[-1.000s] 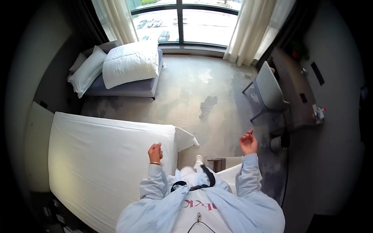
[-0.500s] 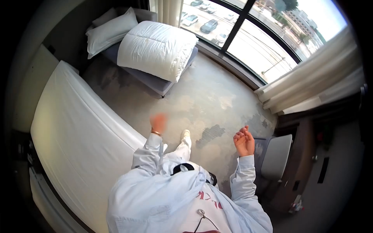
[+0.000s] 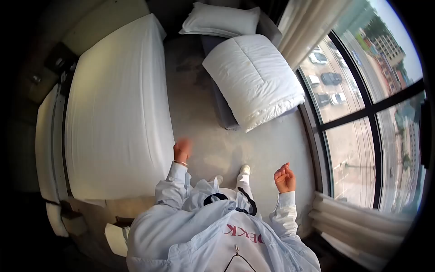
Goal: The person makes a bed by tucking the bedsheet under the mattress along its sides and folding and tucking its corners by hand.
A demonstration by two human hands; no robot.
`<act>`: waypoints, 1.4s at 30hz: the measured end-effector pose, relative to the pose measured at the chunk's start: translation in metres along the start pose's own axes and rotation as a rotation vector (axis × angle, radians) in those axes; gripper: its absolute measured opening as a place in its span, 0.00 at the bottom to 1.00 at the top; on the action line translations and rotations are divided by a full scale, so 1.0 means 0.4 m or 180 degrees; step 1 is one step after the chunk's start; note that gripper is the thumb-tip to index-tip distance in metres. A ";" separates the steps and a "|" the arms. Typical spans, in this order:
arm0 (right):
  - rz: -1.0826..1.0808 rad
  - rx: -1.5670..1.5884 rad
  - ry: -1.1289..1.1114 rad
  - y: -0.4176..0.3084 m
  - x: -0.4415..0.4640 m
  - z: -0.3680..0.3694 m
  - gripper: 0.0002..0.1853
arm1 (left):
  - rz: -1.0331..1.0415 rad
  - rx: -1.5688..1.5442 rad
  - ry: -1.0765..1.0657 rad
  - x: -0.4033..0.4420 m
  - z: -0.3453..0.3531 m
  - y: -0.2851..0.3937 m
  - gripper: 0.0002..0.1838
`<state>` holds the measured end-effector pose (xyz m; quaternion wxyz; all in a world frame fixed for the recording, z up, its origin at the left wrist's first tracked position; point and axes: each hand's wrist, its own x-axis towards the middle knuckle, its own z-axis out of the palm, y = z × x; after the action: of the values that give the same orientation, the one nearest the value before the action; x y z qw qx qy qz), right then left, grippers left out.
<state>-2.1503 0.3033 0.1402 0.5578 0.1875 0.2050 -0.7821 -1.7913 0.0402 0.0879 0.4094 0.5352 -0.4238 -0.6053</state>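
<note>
Over the last second the view has swung round toward the window [image 3: 372,109], and the bed with the white sheet [image 3: 115,122], once crosswise, now runs lengthwise at the person's left; the grey chair seen half a second ago has dropped out of sight. This leaves the person facing the strip of floor [image 3: 195,109] along that bed's right side, with nothing seen picked up. The left hand [image 3: 183,149] is just beside the bed's near right edge, too blurred to tell how its fingers are set or whether it touches the sheet; no held thing shows. The right hand [image 3: 285,179] hangs well to the right of the bed, fingers loosely curled round nothing. Across the floor from the bed, ahead of both hands and well apart from them, a folded quilt [image 3: 256,77] lies on a second bed [image 3: 223,109], with a pillow [image 3: 222,20] beyond it.
</note>
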 end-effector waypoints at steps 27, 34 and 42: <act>0.3006 -0.2141 -0.0127 0.754 0.658 0.434 0.11 | 0.0583 0.0758 0.2931 -0.134 -0.418 -0.140 0.13; 0.2987 -0.4178 -0.0455 0.902 0.914 0.360 0.14 | -0.0226 0.2341 0.2787 0.054 -0.469 -0.069 0.18; 0.3484 -0.6228 -0.4815 1.320 1.097 0.218 0.10 | -0.1354 0.3693 0.2744 0.123 -0.616 -0.301 0.42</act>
<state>-1.7895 -0.2470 -0.0738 0.6743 -0.6993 0.2180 0.0933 -1.5558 0.0119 -0.0584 0.0657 0.9248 -0.3644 -0.0879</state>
